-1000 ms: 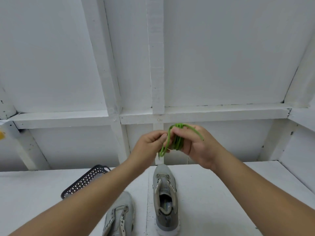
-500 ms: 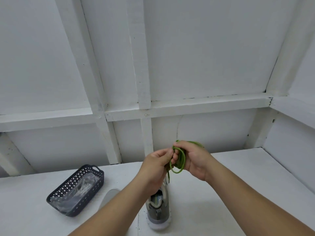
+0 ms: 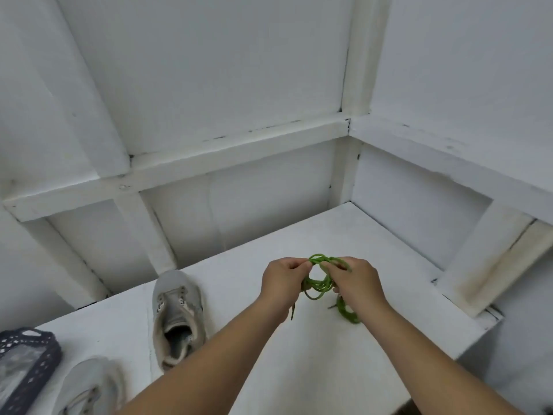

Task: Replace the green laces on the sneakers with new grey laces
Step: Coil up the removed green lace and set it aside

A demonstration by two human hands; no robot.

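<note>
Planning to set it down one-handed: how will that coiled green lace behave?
Probably floppy: the green lace hangs in loose loops between the left hand and right hand. Likely to uncoil, since a free end dangles. Seems very light.

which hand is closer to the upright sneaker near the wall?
Left. The left hand is just right of the sneaker; the right hand is farther right, beyond the green lace both hold.

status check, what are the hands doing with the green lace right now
Left hand and right hand both pinch the coiled green lace above the table. Second green bundle lies under the right wrist. Both sneakers unlaced. Nothing in the way.
</note>
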